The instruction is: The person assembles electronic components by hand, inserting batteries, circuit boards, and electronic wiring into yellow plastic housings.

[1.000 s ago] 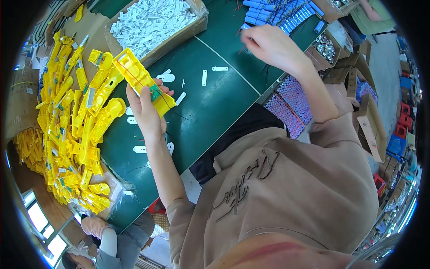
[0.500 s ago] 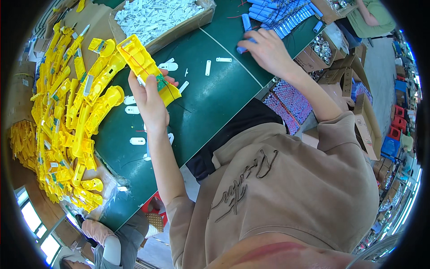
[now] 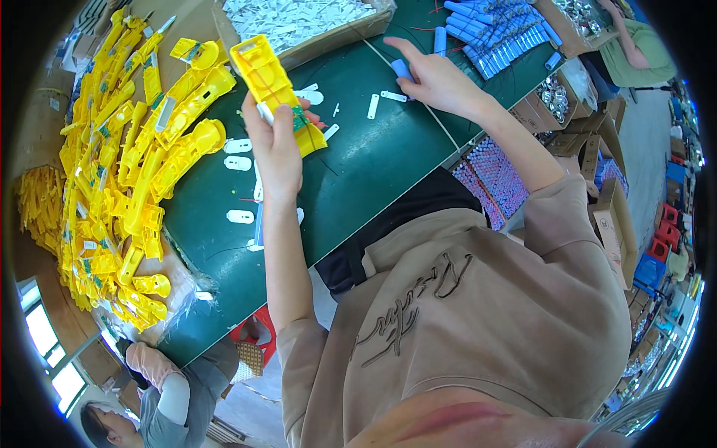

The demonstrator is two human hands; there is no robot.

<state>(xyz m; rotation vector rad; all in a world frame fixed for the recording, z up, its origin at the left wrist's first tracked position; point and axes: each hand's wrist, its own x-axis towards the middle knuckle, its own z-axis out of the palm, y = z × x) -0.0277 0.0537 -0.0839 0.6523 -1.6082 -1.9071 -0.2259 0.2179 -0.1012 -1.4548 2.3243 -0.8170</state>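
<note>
1 yellow housing (image 3: 258, 63) and 1 blue cell (image 3: 401, 69) are being held above the green table (image 3: 366, 168).
The housing is being gripped by the left hand (image 3: 278, 149), inward from the table's left edge; farther right, the cell is being grasped by the right hand (image 3: 448, 86), index finger extended. White parts (image 3: 237, 163) are being carried by the tabletop between left wrist and yellow pile (image 3: 138, 201).

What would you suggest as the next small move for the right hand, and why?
Probably bring the blue cylinder across toward the yellow housing: the right hand appears to hold it well apart from the housing, which the left hand holds with its hollow side showing.
</note>
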